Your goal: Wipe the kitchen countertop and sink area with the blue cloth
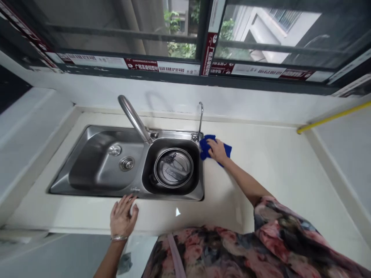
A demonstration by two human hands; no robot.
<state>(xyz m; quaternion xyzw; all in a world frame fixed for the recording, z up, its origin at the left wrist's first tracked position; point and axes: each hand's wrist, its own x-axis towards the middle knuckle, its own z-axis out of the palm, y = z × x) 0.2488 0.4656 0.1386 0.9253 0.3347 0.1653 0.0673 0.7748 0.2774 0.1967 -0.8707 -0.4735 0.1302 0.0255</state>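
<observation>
My right hand point(217, 150) presses a blue cloth point(227, 150) onto the white countertop point(269, 166), just beside the right rim of the sink, with its fingers curled over the fabric. At the sink's front edge, my left hand point(124, 215) rests flat on the counter, fingers stretched out and holding nothing. The steel double sink point(171, 196) lies between the hands. In its right basin sits a round pan point(156, 170) with a perforated steel insert; a dark scourer point(168, 158) and a greyish item I cannot make out lie inside.
A large curved faucet point(133, 117) and a thin tap point(200, 119) rise behind the sink. The left basin point(98, 166) has a drain point(126, 163). A yellow pipe point(333, 117) runs along the right wall. Windows point(127, 46) stand above the counter.
</observation>
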